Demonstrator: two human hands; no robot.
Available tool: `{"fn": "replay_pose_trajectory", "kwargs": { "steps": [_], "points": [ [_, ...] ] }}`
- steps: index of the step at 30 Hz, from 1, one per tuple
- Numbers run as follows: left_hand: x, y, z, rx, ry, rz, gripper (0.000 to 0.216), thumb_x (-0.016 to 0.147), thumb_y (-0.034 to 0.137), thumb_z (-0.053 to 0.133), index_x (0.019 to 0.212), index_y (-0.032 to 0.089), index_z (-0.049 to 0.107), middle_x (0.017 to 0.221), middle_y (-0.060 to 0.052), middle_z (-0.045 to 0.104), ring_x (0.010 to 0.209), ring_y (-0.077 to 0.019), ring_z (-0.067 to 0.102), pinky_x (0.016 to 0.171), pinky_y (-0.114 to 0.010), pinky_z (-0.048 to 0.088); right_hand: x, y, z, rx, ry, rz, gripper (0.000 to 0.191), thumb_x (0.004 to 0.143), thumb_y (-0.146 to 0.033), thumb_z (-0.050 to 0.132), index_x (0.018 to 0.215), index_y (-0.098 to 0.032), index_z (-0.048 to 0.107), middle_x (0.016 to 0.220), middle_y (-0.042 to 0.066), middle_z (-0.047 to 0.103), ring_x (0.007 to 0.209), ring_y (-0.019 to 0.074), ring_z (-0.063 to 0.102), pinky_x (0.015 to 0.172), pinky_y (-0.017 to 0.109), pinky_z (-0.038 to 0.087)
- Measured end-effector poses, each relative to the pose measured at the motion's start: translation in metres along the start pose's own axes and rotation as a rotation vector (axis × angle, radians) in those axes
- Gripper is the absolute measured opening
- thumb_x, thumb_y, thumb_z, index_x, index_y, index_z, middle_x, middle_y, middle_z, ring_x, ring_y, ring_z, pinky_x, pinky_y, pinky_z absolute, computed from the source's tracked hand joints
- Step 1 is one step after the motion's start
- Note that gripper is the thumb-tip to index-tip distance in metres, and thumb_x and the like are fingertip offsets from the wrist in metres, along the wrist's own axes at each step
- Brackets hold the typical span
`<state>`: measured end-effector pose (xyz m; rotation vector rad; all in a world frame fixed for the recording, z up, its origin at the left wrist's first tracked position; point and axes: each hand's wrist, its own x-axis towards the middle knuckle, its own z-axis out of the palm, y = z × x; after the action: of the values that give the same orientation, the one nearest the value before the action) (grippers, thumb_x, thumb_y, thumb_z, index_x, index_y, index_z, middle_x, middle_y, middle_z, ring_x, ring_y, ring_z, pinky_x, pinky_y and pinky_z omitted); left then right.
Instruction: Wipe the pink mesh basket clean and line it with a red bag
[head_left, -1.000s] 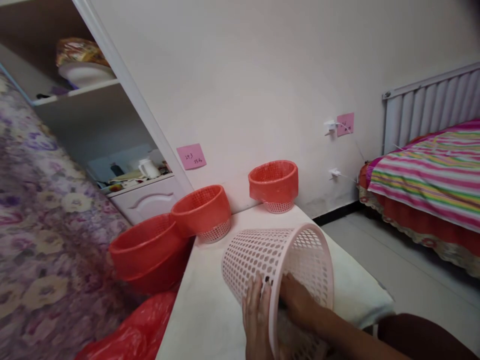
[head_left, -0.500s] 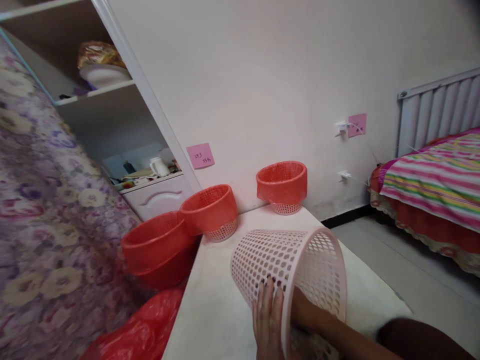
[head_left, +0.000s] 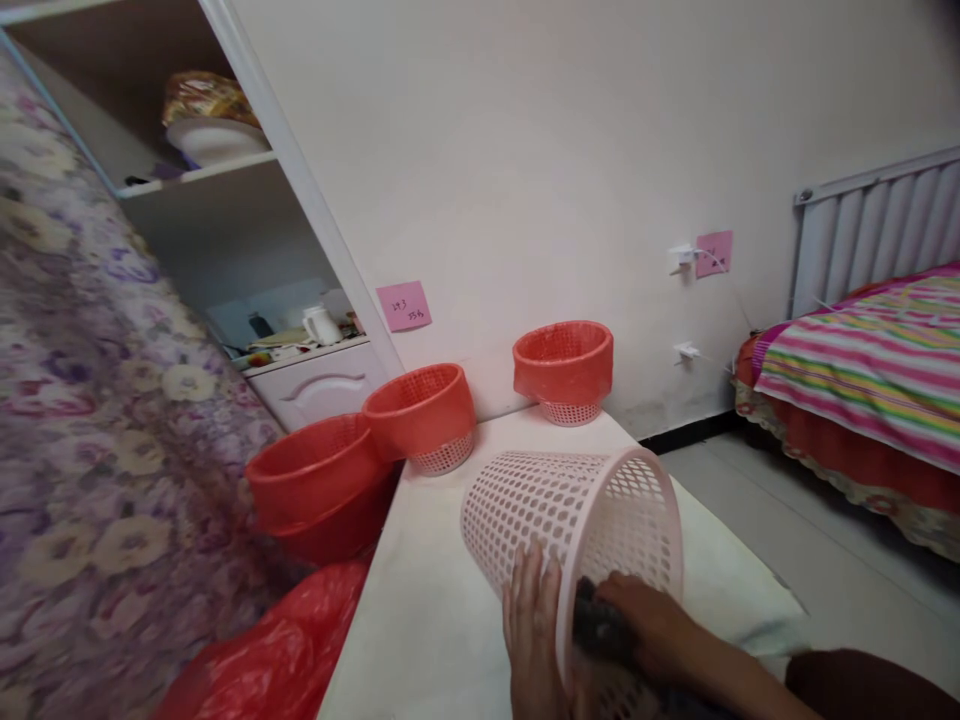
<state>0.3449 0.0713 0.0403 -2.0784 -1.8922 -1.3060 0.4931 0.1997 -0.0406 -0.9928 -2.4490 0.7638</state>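
Note:
A pale pink perforated plastic wastebasket point(head_left: 529, 500) lies on its side on the white table, its mouth turned towards the right. My left hand point(head_left: 532, 630) grips it near the rim, long fingers laid against the outer wall. At the mouth, my right hand point(head_left: 645, 620) is closed on a dark grey cloth point(head_left: 600, 625), which is partly blurred and hangs against the inside of the lower wall. Part of the cloth is hidden by the hand and forearm.
Wastebaskets lined with red bags stand at the table's far left corner point(head_left: 442, 455), far edge point(head_left: 570, 410) and beside the table point(head_left: 322, 490). A red plastic bag point(head_left: 277, 650) lies lower left. A floral curtain point(head_left: 112, 450), shelves point(head_left: 195, 180) and a bed point(head_left: 862, 370) flank the table point(head_left: 420, 600).
My right hand has drawn back from deep inside the wastebasket to its mouth, bringing the dark cloth into view. My left hand stays on the outer wall.

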Motion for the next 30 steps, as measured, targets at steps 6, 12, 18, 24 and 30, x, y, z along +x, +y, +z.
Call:
{"fn": "replay_pose_trajectory", "kwargs": {
  "steps": [6, 12, 18, 24, 30],
  "points": [
    [-0.005, -0.014, 0.01, 0.002, 0.059, 0.029, 0.066, 0.092, 0.044, 0.041, 0.152, 0.035, 0.015, 0.161, -0.008, 0.024, 0.146, -0.0336, 0.024, 0.117, -0.059, 0.026, -0.003, 0.036, -0.03, -0.284, 0.213, 0.154, 0.069, 0.059, 0.006, 0.039, 0.118, -0.021, 0.062, 0.118, 0.012, 0.063, 0.111, 0.0304, 0.055, 0.084, 0.039, 0.049],
    [-0.003, -0.018, 0.014, 0.002, 0.062, 0.091, 0.068, 0.086, 0.027, 0.041, 0.15, 0.037, 0.021, 0.16, -0.002, 0.028, 0.146, -0.0316, 0.026, 0.118, -0.055, 0.028, -0.017, 0.021, -0.005, 0.085, 0.129, 0.154, 0.061, 0.059, -0.001, 0.048, 0.114, -0.023, 0.064, 0.118, 0.01, 0.063, 0.11, 0.0279, 0.058, 0.089, 0.037, 0.048],
    [-0.002, -0.017, 0.018, -0.01, 0.186, 0.103, 0.075, 0.079, 0.009, 0.035, 0.151, 0.029, 0.022, 0.161, -0.003, 0.027, 0.147, -0.0231, 0.024, 0.121, -0.046, 0.022, -0.026, -0.016, -0.018, 0.955, -0.38, 0.025, 0.058, 0.048, -0.013, 0.07, 0.106, -0.02, 0.068, 0.107, 0.0, 0.072, 0.105, 0.0283, 0.061, 0.087, 0.031, 0.046],
    [0.007, -0.018, 0.005, -0.118, 0.262, 0.053, 0.065, 0.083, 0.011, 0.039, 0.146, 0.029, 0.036, 0.156, -0.001, 0.037, 0.144, -0.0194, 0.032, 0.119, -0.035, 0.027, -0.04, 0.001, -0.048, 1.484, -0.338, 0.141, 0.077, 0.044, -0.013, 0.069, 0.12, -0.021, 0.065, 0.109, 0.004, 0.075, 0.107, 0.0327, 0.064, 0.092, 0.04, 0.047],
    [0.018, -0.042, -0.04, -0.278, 0.422, -0.547, 0.061, 0.082, 0.029, 0.05, 0.143, 0.022, 0.043, 0.14, -0.007, 0.057, 0.134, -0.0304, 0.047, 0.114, -0.045, 0.036, -0.067, 0.02, -0.08, 1.546, 0.148, 0.18, 0.063, 0.06, -0.034, 0.07, 0.123, -0.028, 0.061, 0.137, 0.006, 0.061, 0.125, 0.0342, 0.055, 0.103, 0.043, 0.045]
  ]
}}
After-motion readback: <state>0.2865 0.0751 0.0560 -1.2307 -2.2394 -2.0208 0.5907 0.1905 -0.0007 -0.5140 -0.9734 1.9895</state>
